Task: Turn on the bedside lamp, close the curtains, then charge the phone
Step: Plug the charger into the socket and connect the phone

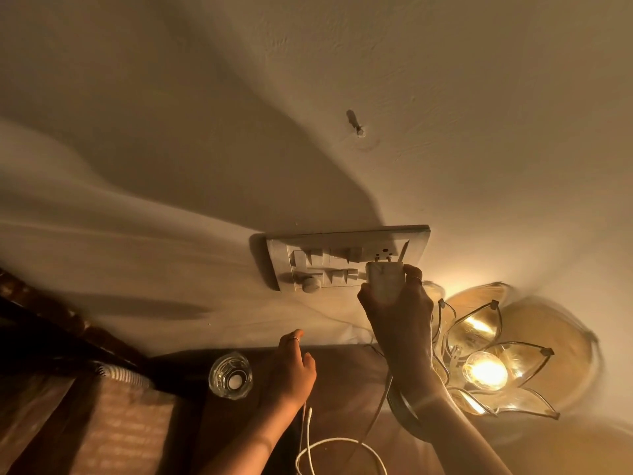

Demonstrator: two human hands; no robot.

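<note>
The small white rectangular plastic charger plug [384,282] is glowing warm in the lamplight, its blunt body showing above the fingers that are wrapping it and its metal pins just visible at the far end. Its long axis is running away from the palm toward the wall, pins pointing at the socket holes of the pale rectangular switch plate [346,257], which is sitting directly beyond the fingertips; whether the pins are already seated cannot be told. The right hand [397,317] is clenching the plug between thumb and fingers, a ring showing on one finger. Just to the right of that hand, the petal-shaped glass bedside lamp [493,354] is shining, its bulb lit. The thin white charging cable [337,443] is trailing down from below the right wrist and looping nearer the person. The left hand [291,368] is hanging lower and to the left, fingers loosely curled and gripping nothing, with the cable passing under its wrist. Left of it, a clear faceted drinking glass [230,375] is standing on the dark wooden bedside table [342,382].
</note>
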